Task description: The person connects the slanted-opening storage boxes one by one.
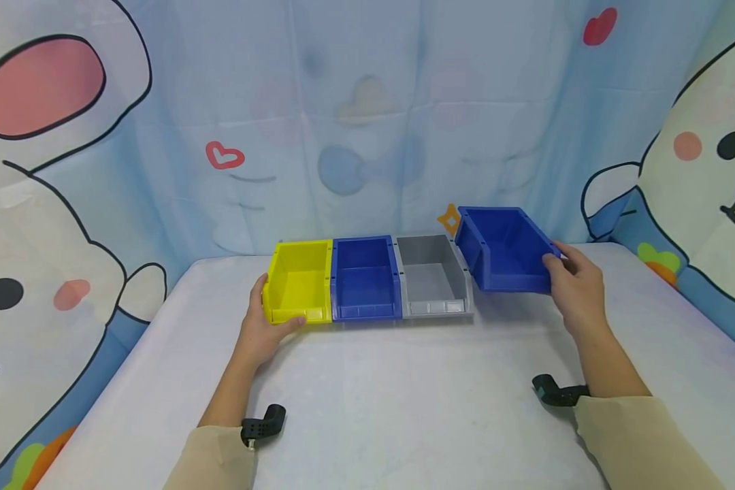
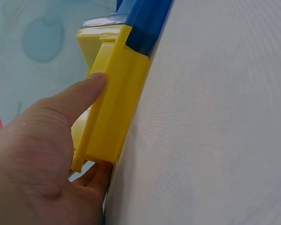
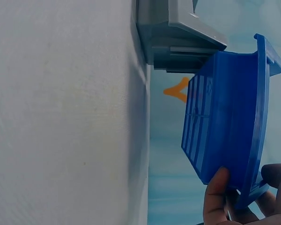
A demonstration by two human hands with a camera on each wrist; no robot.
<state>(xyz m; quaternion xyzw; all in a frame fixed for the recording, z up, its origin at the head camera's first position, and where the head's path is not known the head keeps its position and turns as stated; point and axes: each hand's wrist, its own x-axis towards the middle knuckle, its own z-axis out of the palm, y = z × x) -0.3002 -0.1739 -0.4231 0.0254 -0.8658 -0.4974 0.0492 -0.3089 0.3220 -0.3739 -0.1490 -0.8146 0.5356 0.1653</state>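
Three open-front storage bins stand side by side on the table: a yellow bin (image 1: 300, 282), a blue bin (image 1: 366, 279) and a grey bin (image 1: 433, 275). My left hand (image 1: 268, 330) grips the yellow bin at its left side, thumb on the front lip and the other fingers along the side. A second blue bin (image 1: 507, 252) is held by my right hand (image 1: 578, 286) at its right front corner. In the right wrist view this blue bin (image 3: 234, 117) hangs off the tabletop, tilted, close beside the grey bin (image 3: 178, 28).
A white cloth covers the table (image 1: 392, 401). Behind it hangs a light blue curtain (image 1: 367, 122) printed with cartoon animals and hearts. Black wrist devices sit at both sleeves, the left device (image 1: 263, 423) and the right device (image 1: 557, 391).
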